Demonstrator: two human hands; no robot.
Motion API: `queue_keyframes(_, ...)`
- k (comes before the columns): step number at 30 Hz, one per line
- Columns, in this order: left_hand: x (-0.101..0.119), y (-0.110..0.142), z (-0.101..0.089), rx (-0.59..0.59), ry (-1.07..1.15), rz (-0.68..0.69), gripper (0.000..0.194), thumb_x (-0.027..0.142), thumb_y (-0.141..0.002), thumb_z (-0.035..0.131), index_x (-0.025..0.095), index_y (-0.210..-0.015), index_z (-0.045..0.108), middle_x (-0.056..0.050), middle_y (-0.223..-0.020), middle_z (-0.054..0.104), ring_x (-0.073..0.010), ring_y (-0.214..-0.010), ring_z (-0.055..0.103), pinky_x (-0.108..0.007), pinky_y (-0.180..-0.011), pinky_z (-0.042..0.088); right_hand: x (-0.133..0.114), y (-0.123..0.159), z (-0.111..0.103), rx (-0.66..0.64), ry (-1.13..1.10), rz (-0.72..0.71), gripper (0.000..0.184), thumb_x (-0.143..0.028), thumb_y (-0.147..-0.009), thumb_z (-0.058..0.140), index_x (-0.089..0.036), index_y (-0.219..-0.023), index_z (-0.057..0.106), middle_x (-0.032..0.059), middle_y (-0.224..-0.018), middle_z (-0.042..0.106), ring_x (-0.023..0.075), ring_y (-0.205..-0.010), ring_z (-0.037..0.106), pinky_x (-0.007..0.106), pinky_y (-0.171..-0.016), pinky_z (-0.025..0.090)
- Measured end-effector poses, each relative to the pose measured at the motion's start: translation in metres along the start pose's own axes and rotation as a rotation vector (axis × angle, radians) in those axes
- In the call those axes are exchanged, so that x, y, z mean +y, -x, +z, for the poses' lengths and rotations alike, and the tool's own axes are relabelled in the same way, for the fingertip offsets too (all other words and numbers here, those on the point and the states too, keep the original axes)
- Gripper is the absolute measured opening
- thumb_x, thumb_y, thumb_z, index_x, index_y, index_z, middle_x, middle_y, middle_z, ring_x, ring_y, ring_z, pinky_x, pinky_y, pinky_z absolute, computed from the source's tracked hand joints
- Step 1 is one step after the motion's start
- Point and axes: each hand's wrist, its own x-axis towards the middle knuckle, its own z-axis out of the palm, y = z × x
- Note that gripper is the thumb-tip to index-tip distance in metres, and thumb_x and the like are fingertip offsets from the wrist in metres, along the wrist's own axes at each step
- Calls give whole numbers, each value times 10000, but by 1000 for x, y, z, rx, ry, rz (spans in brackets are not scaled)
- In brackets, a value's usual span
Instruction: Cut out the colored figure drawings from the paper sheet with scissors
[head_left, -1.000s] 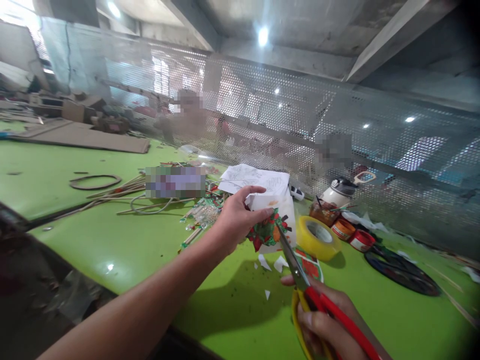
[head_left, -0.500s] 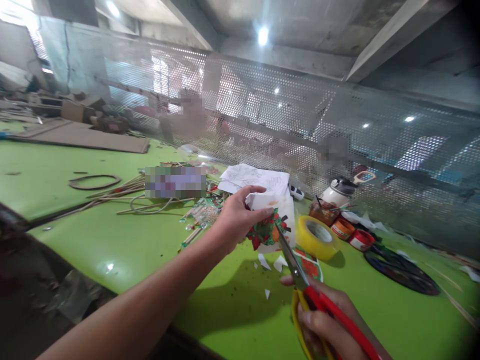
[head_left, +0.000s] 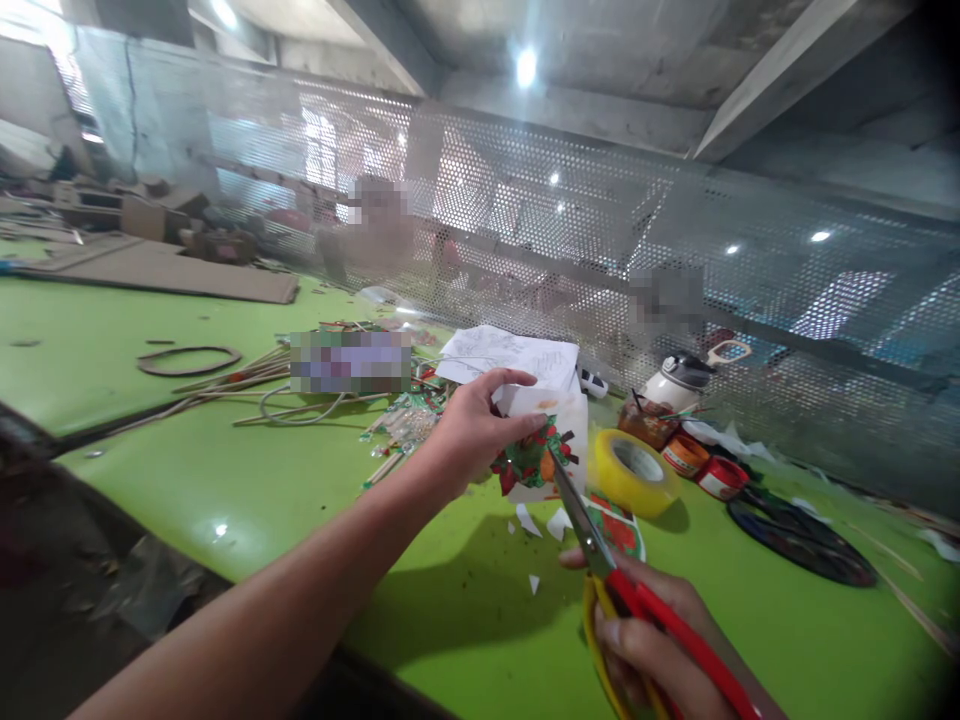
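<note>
My left hand [head_left: 472,435] is closed on a white printed paper [head_left: 551,440] that carries a red and green picture, holding it up above the green table [head_left: 225,480]. My right hand [head_left: 652,650] grips red-and-yellow scissors [head_left: 600,560] at the bottom right. The blades point up into the lower edge of the paper. Small white paper scraps [head_left: 540,525] lie on the table beneath the cut.
A yellow tape roll [head_left: 634,470] lies right of the paper, with small red-lidded jars [head_left: 705,470] and a white jug [head_left: 675,385] behind it. Sheets of paper [head_left: 510,355], sticks and cord [head_left: 247,385] clutter the middle. A perforated metal screen [head_left: 600,250] backs the table.
The scissors and paper have barely shifted; the view moved slightly. Both hands keep their grips.
</note>
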Motion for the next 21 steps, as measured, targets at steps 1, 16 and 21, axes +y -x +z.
queue_keyframes(1, 0, 0, 0, -1, 1, 1, 471, 248, -656, 791, 168, -1081, 605, 0, -669, 629, -119, -593, 577, -238, -549, 480, 0, -2, -2, -47, -9, 14, 438, -382, -694, 583, -188, -1080, 657, -73, -487, 369, 124, -446, 315, 263, -463, 233)
queue_keyframes(16, 0, 1, 0, 27, -10, -21, 436, 233, -649, 799, 175, -1046, 629, 29, -595, 588, -88, -524, 540, -198, -495, 427, 2, -13, -9, -123, 7, 15, 459, -334, -653, 611, -176, -1083, 641, -75, -459, 407, 119, -404, 370, 259, -429, 329)
queue_keyframes(21, 1, 3, 2, 25, 19, -92, 443, 226, -645, 808, 193, -1052, 636, 15, -633, 629, -86, -521, 550, -201, -494, 427, -1, -15, -9, -109, -3, -8, 488, -359, -667, 607, -160, -1112, 624, -48, -521, 498, 137, -431, 467, 288, -502, 439)
